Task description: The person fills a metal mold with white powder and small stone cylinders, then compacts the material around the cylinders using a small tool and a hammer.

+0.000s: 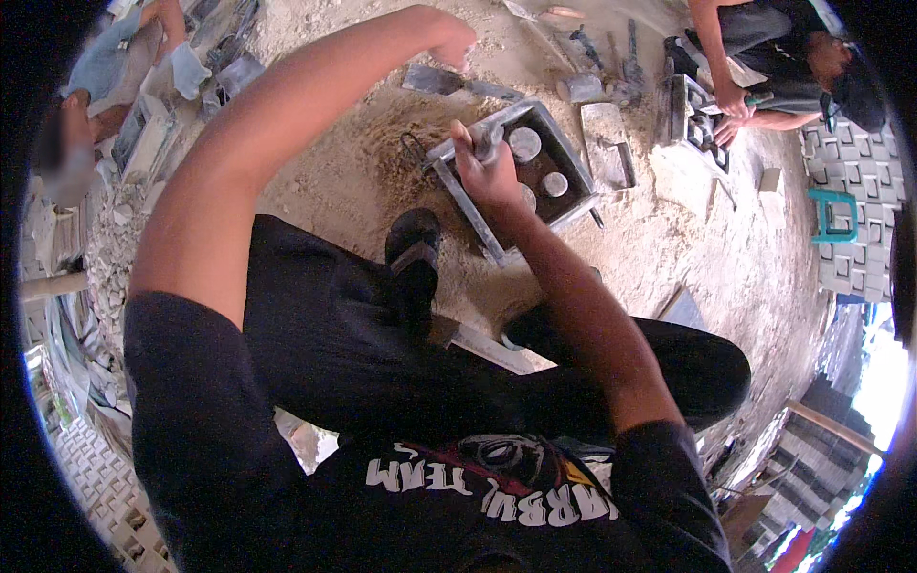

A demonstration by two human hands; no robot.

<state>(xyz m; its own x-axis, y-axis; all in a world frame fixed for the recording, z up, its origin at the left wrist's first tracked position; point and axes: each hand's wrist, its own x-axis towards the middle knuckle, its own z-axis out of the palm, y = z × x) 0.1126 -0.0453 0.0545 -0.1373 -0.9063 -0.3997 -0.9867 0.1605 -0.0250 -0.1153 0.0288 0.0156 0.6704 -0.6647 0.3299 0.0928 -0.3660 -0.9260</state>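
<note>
A square metal mould box [571, 212] stands on the sandy ground in front of me, with pale round cylinders [524, 144] upright in its dark inside. My right hand [489, 177] is over the box's left side, its fingers closed around a grey rounded piece [489, 141] at the rim; the exact kind of piece is unclear. Raised beyond the box to the left is my left hand [449, 43], bent downward at the wrist, with most of its fingers hidden. Below it a flat-bladed trowel [433, 79] lies on the ground, its handle pointing toward the box.
Right of the box lies a grey metal frame [607, 148]; a hammer-like tool [581, 89] is behind it. Loose sand [373, 143] covers the ground at left. One co-worker's hands [734, 115] are at another mould at upper right; another person sits at upper left.
</note>
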